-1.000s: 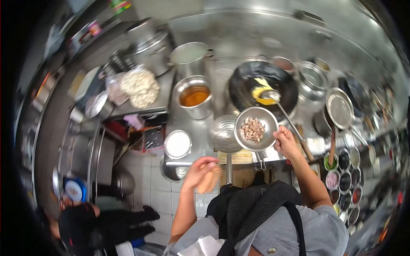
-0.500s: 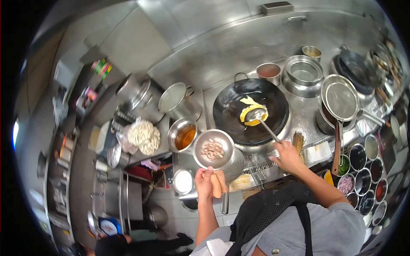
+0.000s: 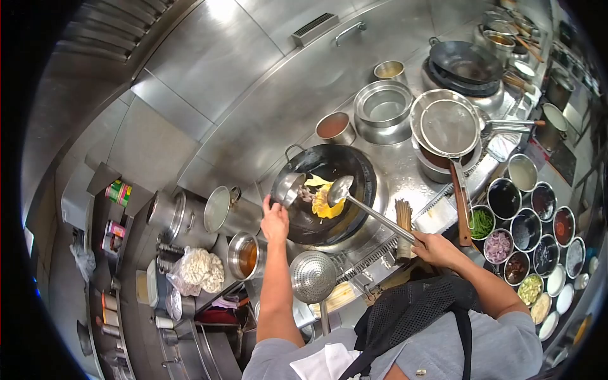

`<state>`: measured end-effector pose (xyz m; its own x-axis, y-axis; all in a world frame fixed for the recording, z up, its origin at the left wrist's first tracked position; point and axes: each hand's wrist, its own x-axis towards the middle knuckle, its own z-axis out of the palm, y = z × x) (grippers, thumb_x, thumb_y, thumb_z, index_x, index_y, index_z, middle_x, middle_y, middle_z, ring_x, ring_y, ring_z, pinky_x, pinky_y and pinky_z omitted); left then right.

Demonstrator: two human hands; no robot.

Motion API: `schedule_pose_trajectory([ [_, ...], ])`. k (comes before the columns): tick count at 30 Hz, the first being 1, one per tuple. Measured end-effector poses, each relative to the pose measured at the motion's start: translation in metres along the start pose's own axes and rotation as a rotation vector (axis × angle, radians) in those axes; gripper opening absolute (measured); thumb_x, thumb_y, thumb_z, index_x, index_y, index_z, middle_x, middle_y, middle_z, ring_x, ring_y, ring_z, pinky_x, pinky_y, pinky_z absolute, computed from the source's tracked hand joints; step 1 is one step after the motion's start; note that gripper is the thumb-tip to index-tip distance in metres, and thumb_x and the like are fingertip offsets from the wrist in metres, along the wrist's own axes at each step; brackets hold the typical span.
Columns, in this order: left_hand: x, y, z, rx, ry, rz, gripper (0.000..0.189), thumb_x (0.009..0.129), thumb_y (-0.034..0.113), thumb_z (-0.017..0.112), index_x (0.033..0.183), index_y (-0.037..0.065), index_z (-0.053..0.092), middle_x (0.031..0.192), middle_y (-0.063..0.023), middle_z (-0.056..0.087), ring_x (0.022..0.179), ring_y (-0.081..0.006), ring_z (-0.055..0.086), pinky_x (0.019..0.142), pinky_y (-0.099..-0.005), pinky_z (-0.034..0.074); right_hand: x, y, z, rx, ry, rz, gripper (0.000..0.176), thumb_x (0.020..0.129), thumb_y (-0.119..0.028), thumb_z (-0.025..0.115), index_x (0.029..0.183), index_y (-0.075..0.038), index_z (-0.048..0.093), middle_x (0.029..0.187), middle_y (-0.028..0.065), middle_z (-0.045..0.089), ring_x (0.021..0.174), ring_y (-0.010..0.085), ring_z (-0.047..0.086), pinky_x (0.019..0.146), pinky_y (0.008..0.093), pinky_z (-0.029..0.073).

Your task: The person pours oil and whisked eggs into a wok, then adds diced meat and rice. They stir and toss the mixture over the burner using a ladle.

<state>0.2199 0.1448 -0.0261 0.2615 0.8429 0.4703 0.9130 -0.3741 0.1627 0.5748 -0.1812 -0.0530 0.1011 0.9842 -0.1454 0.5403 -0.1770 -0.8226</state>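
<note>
My left hand (image 3: 275,221) grips a small metal bowl (image 3: 291,189), tipped over the left side of a black wok (image 3: 297,229). Pale pinkish meat pieces (image 3: 306,194) lie at the bowl's lip, beside yellow cooked egg (image 3: 324,202) in the wok. Held by its long handle in my right hand (image 3: 437,249) is a metal ladle (image 3: 341,189). The ladle's head is over the right edge of the egg. My right fingers wrap round the handle near its end, close to a bamboo brush (image 3: 403,221).
A perforated skimmer (image 3: 313,277) lies in front of the wok. Left stand a pot of amber liquid (image 3: 244,256) and a tall pot (image 3: 220,210). Wire strainers (image 3: 448,126) rest over a pot at right, near several ingredient cups (image 3: 498,246). A second wok (image 3: 465,62) sits farther back.
My left hand has carried the bowl forward from the counter's front to the wok and tipped it, meat coming out. The ladle has shifted right off the egg's middle. The view has turned.
</note>
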Motion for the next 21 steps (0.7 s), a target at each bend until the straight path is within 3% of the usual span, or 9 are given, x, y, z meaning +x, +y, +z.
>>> schedule_pose_trajectory([
  [4,-0.004,0.004,0.008,0.049,-0.163,0.297,0.010,0.084,0.018,0.062,0.090,0.011,0.060,0.141,-0.0132,0.048,0.082,-0.0396,0.066,0.074,-0.0483,0.054,0.012,-0.010,0.011,-0.048,0.067,-0.094,0.033,0.088,-0.022,0.055,0.113,-0.002,0.059,0.086,0.0291,0.064,0.084,0.0478,0.062,0.076,0.0532,0.048],
  [7,-0.008,-0.011,0.012,-0.009,0.004,0.013,0.009,0.085,0.018,0.061,0.090,0.010,0.060,0.139,-0.0157,0.050,0.087,-0.0430,0.064,0.077,-0.0510,0.052,0.028,-0.017,0.030,-0.068,0.073,-0.092,0.027,0.086,-0.021,0.058,0.102,0.000,0.062,0.085,0.0285,0.065,0.085,0.0464,0.063,0.076,0.0516,0.049],
  [8,-0.016,-0.016,0.008,-0.102,0.104,0.017,0.015,0.087,0.021,0.063,0.090,0.007,0.060,0.127,-0.0155,0.059,0.084,-0.0367,0.067,0.077,-0.0461,0.052,0.034,-0.014,0.040,-0.069,0.062,-0.111,0.028,0.085,-0.022,0.060,0.103,0.000,0.063,0.085,0.0276,0.065,0.085,0.0457,0.063,0.076,0.0510,0.049],
  [9,-0.020,-0.043,0.020,-0.117,0.091,0.036,0.015,0.087,0.021,0.063,0.090,0.007,0.060,0.127,-0.0155,0.059,0.084,-0.0367,0.067,0.077,-0.0461,0.052,0.040,-0.008,0.051,-0.072,0.056,-0.122,0.029,0.084,-0.022,0.062,0.103,0.000,0.063,0.086,0.0267,0.066,0.085,0.0450,0.064,0.077,0.0504,0.049],
  [11,-0.027,-0.103,0.068,-0.780,0.031,-0.268,0.018,0.089,0.021,0.065,0.093,0.004,0.061,0.111,-0.0100,0.065,0.086,-0.0244,0.065,0.079,-0.0385,0.051,0.048,0.009,0.084,0.036,0.109,-0.044,0.037,0.086,-0.025,0.063,0.115,-0.002,0.064,0.088,0.0226,0.069,0.084,0.0378,0.068,0.078,0.0455,0.051],
  [13,-0.067,-0.073,0.024,-1.370,0.046,-0.551,0.018,0.090,0.017,0.065,0.099,0.001,0.062,0.100,-0.0055,0.065,0.089,-0.0167,0.060,0.083,-0.0323,0.049,0.032,0.015,0.108,0.151,0.419,-0.211,0.034,0.092,-0.021,0.059,0.120,-0.003,0.063,0.094,0.0212,0.069,0.088,0.0330,0.067,0.082,0.0412,0.052],
  [15,-0.103,-0.080,0.016,-1.468,0.086,-0.537,0.027,0.096,0.027,0.056,0.108,0.004,0.062,0.106,-0.0088,0.063,0.096,-0.0213,0.060,0.090,-0.0359,0.048,-0.018,0.003,0.100,0.114,0.572,-0.223,0.029,0.096,-0.019,0.055,0.119,-0.002,0.063,0.109,0.0178,0.066,0.102,0.0316,0.064,0.089,0.0403,0.051],
  [17,-0.122,-0.105,0.013,-1.629,-0.180,-0.511,0.031,0.097,0.030,0.054,0.112,0.003,0.059,0.109,-0.0116,0.063,0.102,-0.0222,0.058,0.093,-0.0362,0.046,-0.087,0.004,0.094,0.100,0.586,-0.097,0.027,0.098,-0.020,0.053,0.114,-0.001,0.065,0.107,0.0177,0.067,0.098,0.0323,0.066,0.087,0.0407,0.051],
  [21,-0.129,-0.077,0.013,-1.543,-0.208,-0.307,0.019,0.096,0.023,0.055,0.098,0.004,0.055,0.097,-0.0114,0.059,0.086,-0.0229,0.055,0.081,-0.0334,0.046,-0.243,0.075,0.154,0.098,0.771,0.264,0.024,0.092,-0.023,0.056,0.102,-0.004,0.066,0.091,0.0172,0.070,0.086,0.0369,0.067,0.079,0.0438,0.052],
])
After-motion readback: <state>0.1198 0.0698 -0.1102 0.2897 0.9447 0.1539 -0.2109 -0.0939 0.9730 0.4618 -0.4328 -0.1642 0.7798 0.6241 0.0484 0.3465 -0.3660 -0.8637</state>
